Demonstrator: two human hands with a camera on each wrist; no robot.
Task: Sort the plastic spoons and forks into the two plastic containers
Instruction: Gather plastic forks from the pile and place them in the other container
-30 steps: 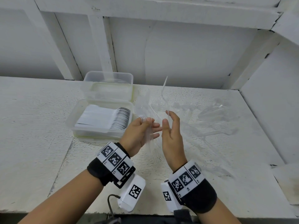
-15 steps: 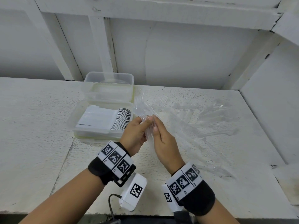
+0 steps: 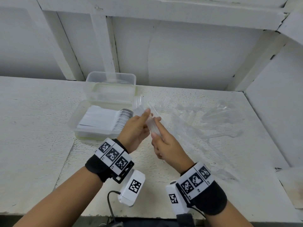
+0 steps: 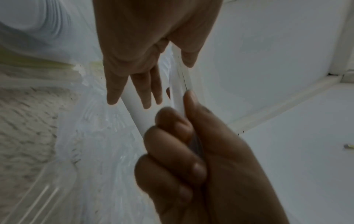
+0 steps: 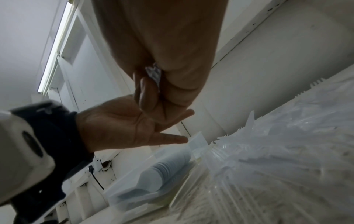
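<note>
A second ago the right hand (image 3: 165, 145) stood open and apart; now it has come in against the bundle of clear forks (image 3: 151, 126) that the left hand (image 3: 137, 130) holds above the bench (image 3: 41, 128), just right of the near container (image 3: 101, 123) stacked with spoons (image 3: 106, 122). I judge the bundle is being squared up before it goes into the far container (image 3: 111, 86). The left hand's fingers lie fairly straight, thumb pressing the stack; the right hand's curl round its lower end, plain only in the left wrist view (image 4: 184, 151). Loose forks (image 3: 213, 118) remain toward the bench's right edge.

Bare workroom: white-painted bench (image 3: 41, 145), plain framed wall (image 3: 196, 54).
</note>
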